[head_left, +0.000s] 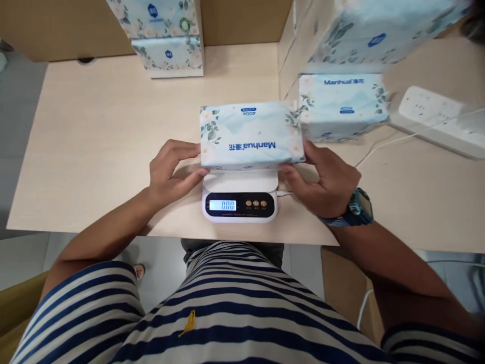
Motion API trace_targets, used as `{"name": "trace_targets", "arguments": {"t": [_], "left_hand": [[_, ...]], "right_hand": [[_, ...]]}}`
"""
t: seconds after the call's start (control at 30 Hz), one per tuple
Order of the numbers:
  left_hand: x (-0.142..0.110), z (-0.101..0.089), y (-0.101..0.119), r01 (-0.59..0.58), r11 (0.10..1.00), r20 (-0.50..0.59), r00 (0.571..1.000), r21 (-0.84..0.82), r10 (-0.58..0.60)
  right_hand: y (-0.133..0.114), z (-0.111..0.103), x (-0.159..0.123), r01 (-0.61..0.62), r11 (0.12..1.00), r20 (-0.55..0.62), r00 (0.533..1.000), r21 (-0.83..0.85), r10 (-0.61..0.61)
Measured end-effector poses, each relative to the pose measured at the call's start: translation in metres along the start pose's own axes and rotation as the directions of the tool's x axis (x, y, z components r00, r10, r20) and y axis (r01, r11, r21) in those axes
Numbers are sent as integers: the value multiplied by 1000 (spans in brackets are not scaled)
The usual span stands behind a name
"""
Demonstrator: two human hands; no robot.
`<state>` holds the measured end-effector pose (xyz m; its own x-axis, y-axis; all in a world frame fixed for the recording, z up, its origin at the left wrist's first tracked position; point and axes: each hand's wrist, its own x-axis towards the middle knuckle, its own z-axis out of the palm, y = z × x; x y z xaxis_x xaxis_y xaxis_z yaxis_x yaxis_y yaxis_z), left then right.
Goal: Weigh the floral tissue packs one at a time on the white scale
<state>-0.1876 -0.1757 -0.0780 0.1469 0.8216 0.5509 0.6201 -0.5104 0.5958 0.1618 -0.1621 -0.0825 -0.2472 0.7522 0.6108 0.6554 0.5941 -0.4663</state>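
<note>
A pale blue floral tissue pack (252, 132), lettered "Manhua" and upside down to me, is between my two hands over a white digital kitchen scale (240, 216). My left hand (172, 172) grips the pack's left end, fingers at its side and thumb at the near corner. My right hand (328, 179), with a watch on its wrist, grips the right end the same way. The scale's lit display (223, 205) reads 0.00. Most of the weighing plate is hidden under the pack, and I cannot tell whether the two touch.
Another tissue pack (343, 103) lies right of mine, with more packs (352, 35) stacked behind. Two packs (166, 55) stand stacked at the back left by a cardboard box (242, 23). A white power strip (435, 114) with a cable lies at the right.
</note>
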Motion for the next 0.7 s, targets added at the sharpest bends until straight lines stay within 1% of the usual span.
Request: {"name": "trace_targets", "arguments": {"t": [0.07,0.13,0.23,0.3,0.37,0.43,0.5,0.57,0.63,0.7], "left_hand": [[0,0,-1,15,1000,24,1000,-25,-14],[0,0,-3,25,998,12,1000,-49,-24],[3,2,-6,-7,1000,-84,996,-9,6],[6,4,-8,-5,999,-148,989,46,12],[9,5,-8,20,997,-187,982,80,-4],[10,6,-7,12,995,-205,979,98,8],[10,7,-7,-6,995,-204,979,101,27],[9,8,-7,10,997,-172,985,78,4],[7,8,-8,50,998,-116,992,43,-45],[6,7,-8,61,998,-75,995,11,-60]], "right_hand": [[3,-2,-4,-37,999,44,998,0,37],[7,0,-6,-81,996,81,994,23,78],[11,6,-8,-123,988,101,988,89,114],[13,9,-8,-126,980,85,990,151,114],[13,11,-8,-127,970,61,991,207,116],[13,11,-7,-128,963,40,992,236,121],[12,11,-6,-136,962,31,991,238,132],[10,11,-5,-114,967,15,993,227,114],[9,12,-3,-48,974,-31,998,222,56],[7,12,0,28,975,-92,996,219,-8]]}}
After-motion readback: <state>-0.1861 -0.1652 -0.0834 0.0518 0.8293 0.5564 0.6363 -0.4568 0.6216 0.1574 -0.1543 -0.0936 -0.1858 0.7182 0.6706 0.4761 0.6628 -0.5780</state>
